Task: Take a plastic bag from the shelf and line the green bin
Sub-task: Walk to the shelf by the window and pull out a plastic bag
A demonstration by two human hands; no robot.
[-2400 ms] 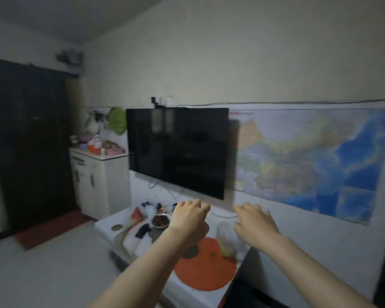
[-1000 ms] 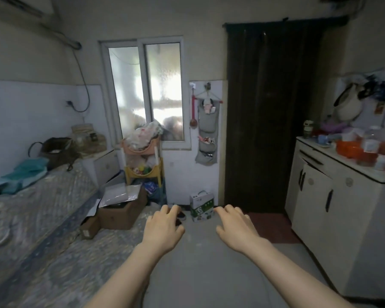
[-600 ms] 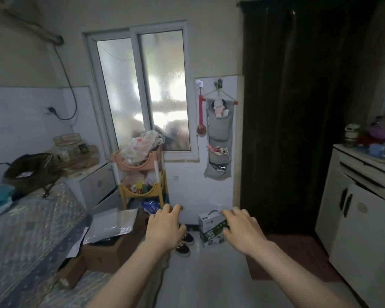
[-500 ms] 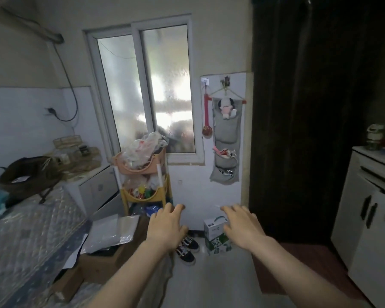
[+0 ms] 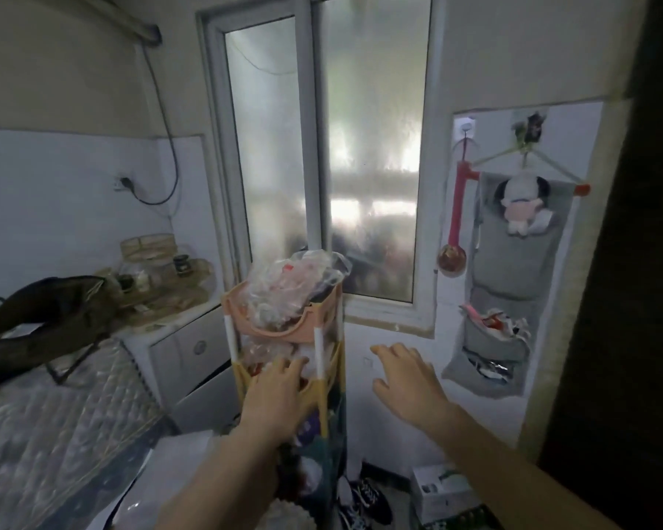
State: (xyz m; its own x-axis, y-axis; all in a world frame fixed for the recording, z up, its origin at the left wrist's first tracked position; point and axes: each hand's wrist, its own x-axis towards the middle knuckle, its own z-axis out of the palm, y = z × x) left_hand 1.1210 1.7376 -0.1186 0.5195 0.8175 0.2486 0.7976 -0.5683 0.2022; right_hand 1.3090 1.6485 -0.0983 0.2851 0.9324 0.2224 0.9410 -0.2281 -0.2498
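Note:
A narrow tiered shelf [image 5: 324,323] stands under the window, with a peach top basket and a yellow middle basket. Crumpled clear plastic bags [image 5: 297,285] are heaped in the top basket, and more fill the tier below. My left hand [image 5: 276,392] is stretched out in front of the yellow middle tier, fingers apart, holding nothing. My right hand [image 5: 406,380] hovers open to the right of the shelf, in front of the white wall. No green bin is in view.
A quilted bed [image 5: 54,415] runs along the left, with a dark bag [image 5: 43,315] on it. A white cabinet [image 5: 184,342] stands beside the shelf. A grey hanging organiser [image 5: 510,300] is on the right wall, next to a dark curtain [image 5: 628,262]. Shoes [image 5: 364,503] and a box [image 5: 441,491] lie on the floor.
I have turned from the wall with the screen and walked up to the shelf, which is now close. My left hand has reached to its middle tier. Both hands stay empty.

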